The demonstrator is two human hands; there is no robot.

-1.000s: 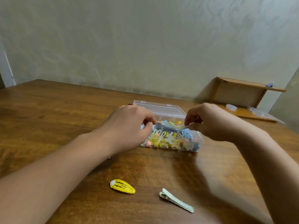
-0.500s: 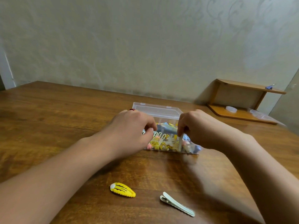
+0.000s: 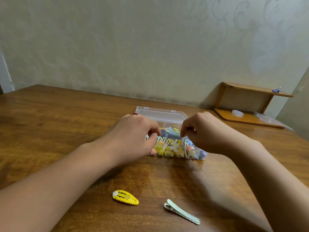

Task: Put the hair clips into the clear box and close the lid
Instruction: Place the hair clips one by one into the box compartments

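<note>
On the table (image 3: 50, 124) the box (image 3: 177, 156) of clips sat mid-way back with its lid (image 3: 160, 115) open behind it, two loose clips lay nearer, the snap clip (image 3: 125, 197) left of the long clip (image 3: 182, 211), and a shelf (image 3: 247, 104) stood far right.

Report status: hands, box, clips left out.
Left hand grips the clear plastic box edge; right hand pinches a pale clip over it. Lid open. Yellow snap clip and pale green alligator clip still on table.

No legible text anywhere.
</note>
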